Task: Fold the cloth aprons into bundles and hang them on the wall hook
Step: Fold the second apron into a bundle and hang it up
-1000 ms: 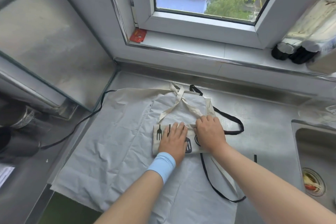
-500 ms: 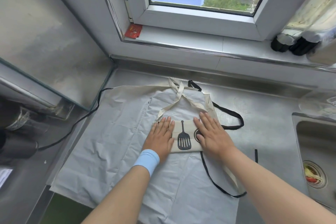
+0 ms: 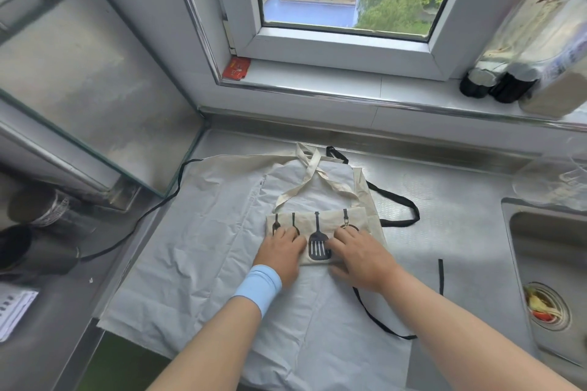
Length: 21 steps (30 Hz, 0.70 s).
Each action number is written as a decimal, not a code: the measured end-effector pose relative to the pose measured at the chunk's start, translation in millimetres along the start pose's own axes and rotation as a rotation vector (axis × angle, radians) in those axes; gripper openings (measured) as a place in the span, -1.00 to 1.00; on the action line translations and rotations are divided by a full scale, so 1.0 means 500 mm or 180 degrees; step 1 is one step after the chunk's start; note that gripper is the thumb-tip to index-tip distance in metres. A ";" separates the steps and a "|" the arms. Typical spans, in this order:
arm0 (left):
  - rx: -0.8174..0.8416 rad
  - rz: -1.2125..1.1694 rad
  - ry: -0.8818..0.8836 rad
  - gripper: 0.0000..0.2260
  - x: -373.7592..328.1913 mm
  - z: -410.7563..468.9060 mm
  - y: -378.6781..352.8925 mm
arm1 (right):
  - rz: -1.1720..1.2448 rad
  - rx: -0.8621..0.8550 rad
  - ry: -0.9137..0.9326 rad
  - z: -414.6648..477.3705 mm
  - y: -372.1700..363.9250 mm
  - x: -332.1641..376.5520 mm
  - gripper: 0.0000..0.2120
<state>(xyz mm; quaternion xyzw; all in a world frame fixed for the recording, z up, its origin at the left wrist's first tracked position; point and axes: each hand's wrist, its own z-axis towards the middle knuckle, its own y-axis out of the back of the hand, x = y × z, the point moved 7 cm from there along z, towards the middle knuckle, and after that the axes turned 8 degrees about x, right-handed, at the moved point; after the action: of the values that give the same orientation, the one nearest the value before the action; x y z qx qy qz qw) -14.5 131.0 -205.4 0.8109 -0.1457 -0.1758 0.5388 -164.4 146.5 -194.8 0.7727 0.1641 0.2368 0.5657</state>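
A beige apron (image 3: 320,222) with black kitchen-utensil prints lies folded into a small rectangle on top of a pale grey apron (image 3: 197,251) spread flat on the steel counter. Its beige straps (image 3: 309,174) cross behind it, and black straps (image 3: 400,206) loop out to the right. My left hand (image 3: 279,251), with a light blue wristband, and my right hand (image 3: 359,254) hold the near edge of the folded beige apron, fingers curled on top. No wall hook is in view.
A sink (image 3: 521,232) with a food-filled strainer (image 3: 544,308) is at the right. Dark-capped bottles (image 3: 495,82) stand on the windowsill, and a red card (image 3: 235,67) lies at its left end. A glass panel (image 3: 79,79) rises at the left. A clear container (image 3: 552,181) sits behind the sink.
Both hands slid back from the top of the folded beige apron to its near edge. More of the printed panel shows now, including the utensil handles.
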 end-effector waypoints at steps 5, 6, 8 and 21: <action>0.0055 -0.0075 -0.0064 -0.56 0.016 -0.027 0.005 | -0.0292 -0.0095 -0.0114 -0.001 0.004 -0.016 -0.71; 0.0033 -0.0162 -0.0018 -0.60 0.024 -0.030 0.006 | -0.0283 -0.0184 -0.0152 -0.003 0.007 -0.017 -0.71; -0.0029 -0.0358 0.0078 -0.70 0.040 -0.027 0.008 | -0.0173 -0.0246 -0.0277 -0.004 0.011 -0.021 -0.70; -0.0030 -0.1368 0.0774 -0.85 0.097 0.016 0.029 | 0.0134 0.0141 -0.0596 0.025 0.034 -0.070 -0.64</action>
<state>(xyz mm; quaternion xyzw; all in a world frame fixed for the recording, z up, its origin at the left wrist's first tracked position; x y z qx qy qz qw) 24.8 98.1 -201.1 0.8360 0.0968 -0.1881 0.5063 -187.0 113.0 -188.2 0.8070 0.0994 0.1717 0.5563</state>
